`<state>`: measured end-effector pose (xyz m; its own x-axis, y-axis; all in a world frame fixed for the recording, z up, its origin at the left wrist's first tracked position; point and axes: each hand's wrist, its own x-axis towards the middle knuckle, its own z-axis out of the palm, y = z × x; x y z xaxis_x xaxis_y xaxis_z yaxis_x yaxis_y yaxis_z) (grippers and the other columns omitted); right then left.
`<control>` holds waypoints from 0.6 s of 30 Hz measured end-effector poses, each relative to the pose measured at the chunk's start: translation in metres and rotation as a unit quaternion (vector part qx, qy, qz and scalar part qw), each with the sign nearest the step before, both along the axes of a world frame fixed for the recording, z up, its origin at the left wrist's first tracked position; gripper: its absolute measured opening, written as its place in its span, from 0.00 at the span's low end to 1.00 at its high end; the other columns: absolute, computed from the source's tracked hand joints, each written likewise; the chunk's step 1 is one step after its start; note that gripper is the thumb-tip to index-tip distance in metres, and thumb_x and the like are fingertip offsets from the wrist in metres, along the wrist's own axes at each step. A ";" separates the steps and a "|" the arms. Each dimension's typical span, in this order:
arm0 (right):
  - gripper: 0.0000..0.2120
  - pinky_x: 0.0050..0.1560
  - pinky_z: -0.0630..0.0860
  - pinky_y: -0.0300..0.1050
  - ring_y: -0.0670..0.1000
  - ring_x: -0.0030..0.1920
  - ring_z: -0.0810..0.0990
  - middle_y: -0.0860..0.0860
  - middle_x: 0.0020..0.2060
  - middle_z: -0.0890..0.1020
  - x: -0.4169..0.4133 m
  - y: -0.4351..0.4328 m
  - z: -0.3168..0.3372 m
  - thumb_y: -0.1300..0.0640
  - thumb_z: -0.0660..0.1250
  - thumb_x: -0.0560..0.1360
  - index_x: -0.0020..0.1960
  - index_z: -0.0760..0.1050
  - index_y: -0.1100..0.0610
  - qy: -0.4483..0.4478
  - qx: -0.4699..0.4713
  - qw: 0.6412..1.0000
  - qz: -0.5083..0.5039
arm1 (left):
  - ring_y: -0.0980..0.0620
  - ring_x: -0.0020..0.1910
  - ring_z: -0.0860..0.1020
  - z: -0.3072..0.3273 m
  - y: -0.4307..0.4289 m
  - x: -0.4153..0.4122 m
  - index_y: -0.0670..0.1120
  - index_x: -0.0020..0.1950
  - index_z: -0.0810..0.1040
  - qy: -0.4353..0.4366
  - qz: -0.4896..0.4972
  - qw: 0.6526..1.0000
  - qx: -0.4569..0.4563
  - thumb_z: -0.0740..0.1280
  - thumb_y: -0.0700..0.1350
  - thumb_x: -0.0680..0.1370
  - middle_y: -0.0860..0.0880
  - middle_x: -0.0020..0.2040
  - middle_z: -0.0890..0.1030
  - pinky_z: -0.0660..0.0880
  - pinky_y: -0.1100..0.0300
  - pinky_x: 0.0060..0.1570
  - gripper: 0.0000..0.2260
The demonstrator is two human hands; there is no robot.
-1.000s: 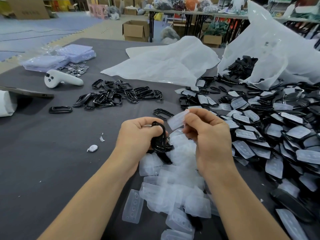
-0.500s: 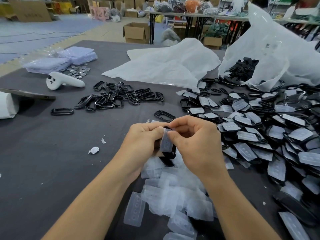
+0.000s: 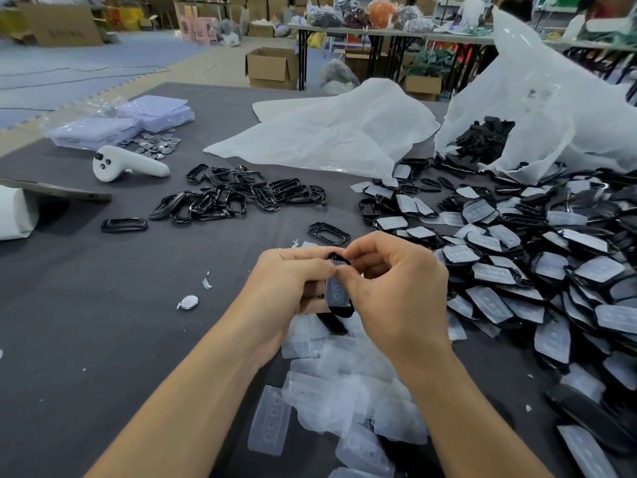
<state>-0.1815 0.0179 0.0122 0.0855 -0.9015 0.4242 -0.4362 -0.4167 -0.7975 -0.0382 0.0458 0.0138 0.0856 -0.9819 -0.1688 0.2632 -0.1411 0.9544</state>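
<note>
The left hand (image 3: 289, 288) grips 1 black frame (image 3: 341, 310) above the table (image 3: 103, 305), and the right hand (image 3: 396, 298) pinches a clear pad (image 3: 333, 291) into it; the pad seems only partly seated. A big heap of fitted frames (image 3: 517, 270) lies at the right. Many empty frames (image 3: 234, 198) and loose pads (image 3: 344, 374) wait, so much work is left.

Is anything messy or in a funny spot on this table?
Yes. One round silver disc lies alone on the grey cloth, left of the left hand gripping a black frame, far from the disc pile at the back. Torn white scraps lie near it. Black parts also spill from the white bag.
</note>
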 end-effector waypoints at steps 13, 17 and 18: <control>0.06 0.35 0.76 0.39 0.44 0.33 0.81 0.43 0.32 0.84 -0.002 -0.003 0.003 0.50 0.77 0.72 0.40 0.80 0.48 -0.033 0.099 0.995 -0.005 | 0.53 0.36 0.82 -0.005 -0.004 0.002 0.48 0.52 0.88 -0.038 0.067 0.997 -0.015 0.67 0.30 0.78 0.47 0.44 0.88 0.74 0.64 0.31 0.15; 0.07 0.31 0.73 0.34 0.44 0.30 0.80 0.45 0.30 0.83 0.004 0.000 -0.001 0.50 0.76 0.73 0.40 0.79 0.48 0.003 0.125 0.992 0.014 | 0.52 0.37 0.79 -0.002 -0.004 0.003 0.50 0.50 0.88 -0.031 0.078 0.996 -0.017 0.67 0.31 0.78 0.45 0.46 0.87 0.72 0.65 0.31 0.16; 0.07 0.32 0.74 0.37 0.44 0.30 0.80 0.45 0.29 0.82 0.004 0.000 -0.002 0.51 0.75 0.73 0.39 0.79 0.49 0.002 0.124 0.992 0.009 | 0.51 0.38 0.79 -0.003 -0.004 0.003 0.50 0.50 0.88 -0.040 0.078 0.996 -0.020 0.67 0.31 0.78 0.45 0.46 0.87 0.72 0.64 0.32 0.16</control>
<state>-0.1775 0.0179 0.0099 0.1042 -0.9764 0.1892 -0.4345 -0.2158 -0.8744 -0.0356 0.0420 0.0111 0.2494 -0.9615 -0.1155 0.2018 -0.0651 0.9773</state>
